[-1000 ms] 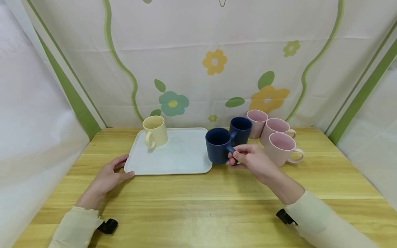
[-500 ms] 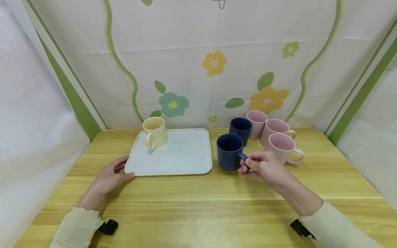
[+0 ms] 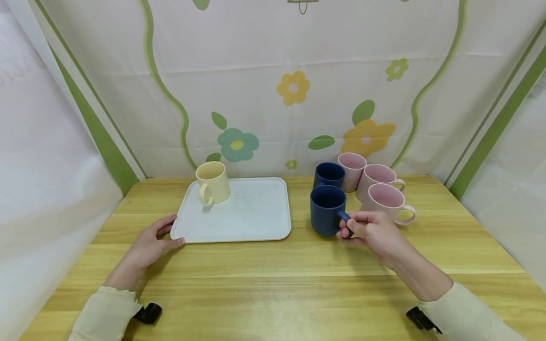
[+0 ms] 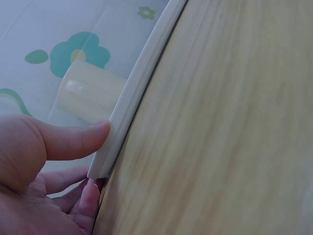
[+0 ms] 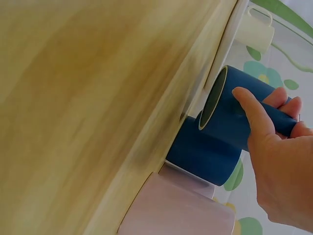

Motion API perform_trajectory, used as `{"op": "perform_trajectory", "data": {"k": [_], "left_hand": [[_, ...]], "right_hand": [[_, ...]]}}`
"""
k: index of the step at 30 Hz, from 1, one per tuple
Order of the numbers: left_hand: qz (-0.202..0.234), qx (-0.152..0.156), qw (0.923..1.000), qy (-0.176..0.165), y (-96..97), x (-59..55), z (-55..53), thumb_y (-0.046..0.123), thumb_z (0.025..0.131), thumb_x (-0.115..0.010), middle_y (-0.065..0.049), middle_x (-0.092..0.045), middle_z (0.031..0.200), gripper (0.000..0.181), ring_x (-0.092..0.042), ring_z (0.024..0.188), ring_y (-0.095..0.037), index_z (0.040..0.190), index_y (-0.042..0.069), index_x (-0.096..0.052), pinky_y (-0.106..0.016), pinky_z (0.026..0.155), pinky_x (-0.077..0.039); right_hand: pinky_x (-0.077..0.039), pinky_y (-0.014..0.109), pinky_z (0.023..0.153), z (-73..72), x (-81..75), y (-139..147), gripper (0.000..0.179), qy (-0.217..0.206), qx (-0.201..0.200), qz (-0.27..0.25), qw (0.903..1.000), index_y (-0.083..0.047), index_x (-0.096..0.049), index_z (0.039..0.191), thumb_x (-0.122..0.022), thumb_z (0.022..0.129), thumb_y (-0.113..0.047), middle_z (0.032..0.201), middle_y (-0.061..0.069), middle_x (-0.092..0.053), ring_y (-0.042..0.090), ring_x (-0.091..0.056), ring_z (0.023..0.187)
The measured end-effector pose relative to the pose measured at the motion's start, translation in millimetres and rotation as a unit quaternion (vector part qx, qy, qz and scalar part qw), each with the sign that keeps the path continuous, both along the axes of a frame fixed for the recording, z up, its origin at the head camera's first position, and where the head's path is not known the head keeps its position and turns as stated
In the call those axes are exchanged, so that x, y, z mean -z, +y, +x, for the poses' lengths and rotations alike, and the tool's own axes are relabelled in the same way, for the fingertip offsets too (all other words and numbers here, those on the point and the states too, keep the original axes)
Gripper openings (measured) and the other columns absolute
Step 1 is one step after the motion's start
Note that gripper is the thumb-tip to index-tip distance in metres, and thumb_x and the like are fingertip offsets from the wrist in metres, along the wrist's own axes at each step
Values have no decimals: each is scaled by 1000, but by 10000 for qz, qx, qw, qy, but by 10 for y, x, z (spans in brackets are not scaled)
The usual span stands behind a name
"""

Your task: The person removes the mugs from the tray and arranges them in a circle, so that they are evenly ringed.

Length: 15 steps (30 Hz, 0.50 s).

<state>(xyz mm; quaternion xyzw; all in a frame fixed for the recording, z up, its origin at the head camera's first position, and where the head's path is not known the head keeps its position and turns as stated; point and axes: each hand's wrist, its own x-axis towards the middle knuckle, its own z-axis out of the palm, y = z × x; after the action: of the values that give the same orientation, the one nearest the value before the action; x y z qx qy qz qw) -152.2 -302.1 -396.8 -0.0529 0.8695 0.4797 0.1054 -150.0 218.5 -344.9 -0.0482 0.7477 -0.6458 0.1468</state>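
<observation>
My right hand grips the handle of a dark blue mug. In the right wrist view this mug shows its underside, so it is off the table, and its opening is hidden there. A second dark blue mug stands just behind it. At the front left corner of a white tray, my left hand holds the edge. In the left wrist view the thumb lies on the tray's rim, with the fingers at the corner below. A pale yellow mug stands on the tray's back left part.
Three pink mugs stand to the right of the blue ones, close to my right hand. Everything stands on a wooden table. A white cloth with printed flowers hangs behind the table's back edge.
My right hand has carried the dark blue mug rightward and slightly nearer, from the tray's right edge to in front of the other blue mug. The left hand stays at the tray corner.
</observation>
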Motion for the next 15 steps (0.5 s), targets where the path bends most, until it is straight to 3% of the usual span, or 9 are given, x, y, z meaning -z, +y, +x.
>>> {"op": "perform_trajectory", "data": {"k": [8, 15], "left_hand": [[12, -15, 10000, -18, 1, -1, -5, 21, 100, -75, -31, -35, 166, 90, -38, 149, -46, 169, 1, -20, -56, 117, -34], [28, 7, 10000, -20, -7, 13, -7, 20, 101, -74, -31, -34, 166, 89, -37, 150, -47, 169, 1, -19, -56, 117, -35]], "right_hand": [[-62, 37, 96, -18, 52, -1, 34, -200, 274, -143, 9993, 20, -54, 132, -48, 112, -6, 105, 6, -66, 15, -75, 101], [-60, 41, 100, -35, 55, -34, 32, -302, 569, -242, 9976, 20, -53, 132, -46, 112, -5, 110, 7, -65, 15, -76, 102]]}}
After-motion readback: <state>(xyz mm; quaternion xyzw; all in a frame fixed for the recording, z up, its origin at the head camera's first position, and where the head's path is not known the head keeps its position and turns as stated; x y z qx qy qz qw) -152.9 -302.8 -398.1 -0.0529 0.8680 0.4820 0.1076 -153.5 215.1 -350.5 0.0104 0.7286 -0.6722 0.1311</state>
